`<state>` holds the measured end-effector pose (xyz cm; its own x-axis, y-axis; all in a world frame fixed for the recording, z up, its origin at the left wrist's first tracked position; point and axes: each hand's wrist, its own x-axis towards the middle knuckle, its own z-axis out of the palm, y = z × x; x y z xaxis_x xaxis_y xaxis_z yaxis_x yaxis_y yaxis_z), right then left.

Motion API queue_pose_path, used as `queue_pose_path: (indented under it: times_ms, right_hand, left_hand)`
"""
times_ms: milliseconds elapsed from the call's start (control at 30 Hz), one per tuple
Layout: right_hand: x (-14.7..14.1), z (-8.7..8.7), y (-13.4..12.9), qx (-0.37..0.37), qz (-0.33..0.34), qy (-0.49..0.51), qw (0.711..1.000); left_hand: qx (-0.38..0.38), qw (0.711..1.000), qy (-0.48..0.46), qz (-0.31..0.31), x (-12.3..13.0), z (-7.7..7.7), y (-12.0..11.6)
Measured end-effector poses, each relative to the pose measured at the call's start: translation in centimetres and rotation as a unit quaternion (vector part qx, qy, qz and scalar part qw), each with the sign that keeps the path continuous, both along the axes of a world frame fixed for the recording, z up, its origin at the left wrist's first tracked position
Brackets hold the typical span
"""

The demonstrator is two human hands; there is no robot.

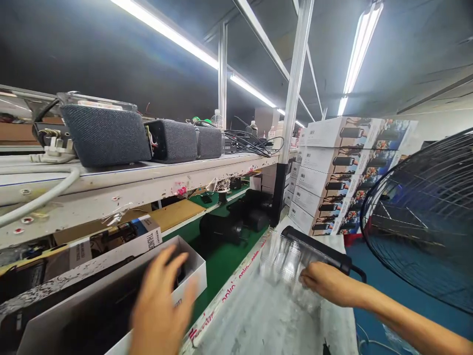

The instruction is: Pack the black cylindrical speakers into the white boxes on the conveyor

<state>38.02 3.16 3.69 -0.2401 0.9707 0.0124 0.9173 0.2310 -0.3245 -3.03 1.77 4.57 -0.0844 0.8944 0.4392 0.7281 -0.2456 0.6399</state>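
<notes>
My left hand point(162, 301) is slightly blurred, fingers spread, over the near end of an open white box point(195, 276). A dark object point(111, 301) lies inside the box, partly hidden by my hand. My right hand point(325, 283) is closed on a crumpled, see-through plastic bag point(281, 256) above the pale worktop point(254, 320). Just behind the bag, a long black speaker point(318, 246) with a handle loop lies on the worktop.
Printed boxes point(321, 170) are stacked behind the worktop. A large fan point(424, 222) stands at the right. Fabric-covered speakers point(107, 133) and cables sit on the shelf point(148, 182) above. Black units point(219, 227) rest on the green belt point(214, 256).
</notes>
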Motion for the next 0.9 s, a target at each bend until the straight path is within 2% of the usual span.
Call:
queue_pose_path:
  times_ms: [67, 133, 200, 300, 367, 400, 467, 533, 600, 667, 733, 800, 833, 900]
  right_hand:
    - [0.6, -0.6, 0.0, -0.020, 0.021, 0.117, 0.993]
    - [0.9, -0.9, 0.2, -0.018, 0.005, 0.166, 0.986]
    - [0.9, -1.4, 0.3, -0.008, -0.036, 0.191, 0.981]
    - [0.8, -1.8, 0.1, -0.005, -0.077, 0.229, 0.970]
    - [0.8, -1.5, -0.4, 0.010, -0.069, 0.243, 0.967]
    - [0.8, -0.9, -0.7, 0.042, -0.066, 0.253, 0.964]
    - [0.8, 0.8, -1.2, 0.141, -0.077, 0.277, 0.948]
    - [0.3, 3.2, -1.5, 0.220, -0.098, 0.285, 0.928]
    - [-0.9, 5.6, -1.3, 0.230, -0.097, 0.276, 0.928]
    - [-2.8, 7.0, -0.8, 0.187, -0.071, 0.287, 0.937]
    - [-5.3, 7.4, 0.1, 0.119, -0.046, 0.344, 0.930]
    - [-8.2, 6.9, 1.3, 0.051, -0.029, 0.415, 0.908]
    - [-9.8, 6.6, 1.9, 0.025, -0.020, 0.448, 0.893]
    - [-13.5, 5.9, 3.3, -0.026, -0.001, 0.516, 0.856]
  left_hand:
    - [-0.070, 0.992, 0.005, -0.109, 7.0, -0.3, 1.2]
    - [-0.151, 0.968, -0.023, -0.199, 13.3, -1.4, 2.4]
    - [-0.182, 0.955, -0.070, -0.223, 18.1, -2.9, 3.7]
    - [-0.183, 0.943, -0.181, -0.213, 21.6, -5.7, 5.6]
    - [-0.177, 0.927, -0.252, -0.215, 22.3, -7.2, 6.5]
    - [-0.171, 0.921, -0.274, -0.218, 22.4, -7.7, 6.9]
    - [-0.162, 0.919, -0.287, -0.217, 22.5, -8.2, 7.1]
    - [-0.180, 0.921, -0.273, -0.214, 22.4, -7.8, 6.7]
    - [-0.206, 0.928, -0.229, -0.209, 21.7, -6.8, 5.7]
    - [-0.203, 0.944, -0.168, -0.200, 19.5, -5.5, 4.4]
    - [-0.162, 0.964, -0.095, -0.189, 15.6, -4.0, 2.9]
    - [-0.099, 0.980, -0.016, -0.173, 10.3, -2.5, 1.5]
    - [-0.071, 0.985, 0.027, -0.153, 7.3, -1.9, 1.0]
    - [-0.060, 0.990, 0.107, -0.072, 1.4, -0.6, 0.3]
